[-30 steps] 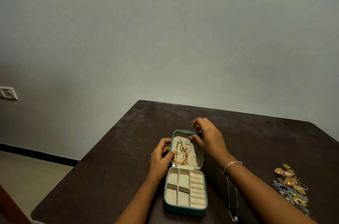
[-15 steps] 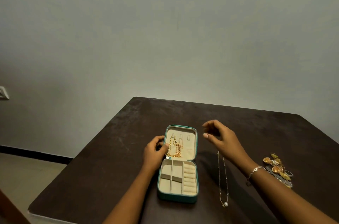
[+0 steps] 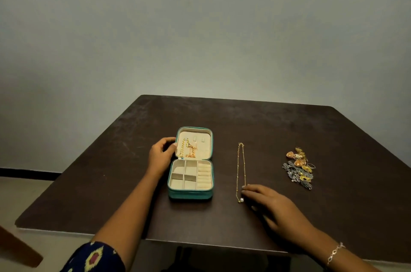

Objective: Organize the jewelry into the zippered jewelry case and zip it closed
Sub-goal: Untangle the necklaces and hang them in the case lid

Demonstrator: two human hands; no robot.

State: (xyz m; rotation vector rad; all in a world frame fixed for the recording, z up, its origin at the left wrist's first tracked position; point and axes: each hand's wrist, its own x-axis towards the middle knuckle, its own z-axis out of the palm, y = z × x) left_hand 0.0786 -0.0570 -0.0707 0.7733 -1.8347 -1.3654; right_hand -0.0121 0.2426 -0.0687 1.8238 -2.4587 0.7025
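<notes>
at the lower left a dark patterned sleeve (image 3: 95,257) leads up the forearm to the left hand (image 3: 160,156). its fingers and thumb curl round the left edge of the open lid of the teal jewelry case (image 3: 190,195). the case lies flat near the middle of the dark brown table (image 3: 100,182), lid on the far side. gold chains (image 3: 188,149) hang on the left of the cream lid lining. the base has small compartments on its left and a row of ring rolls (image 3: 204,175) on its right. right of the case and apart from it, a thin gold necklace (image 3: 241,167) lies in a long narrow loop, its pearl pendant (image 3: 241,199) at the near end. the right hand (image 3: 272,207) lies low over the table, fingers straight, fingertips (image 3: 244,187) at the chain just beyond the pearl; whether they touch it i cannot tell. a silver bracelet (image 3: 334,252) circles that wrist. further right sits a heap of loose jewelry (image 3: 299,167).
</notes>
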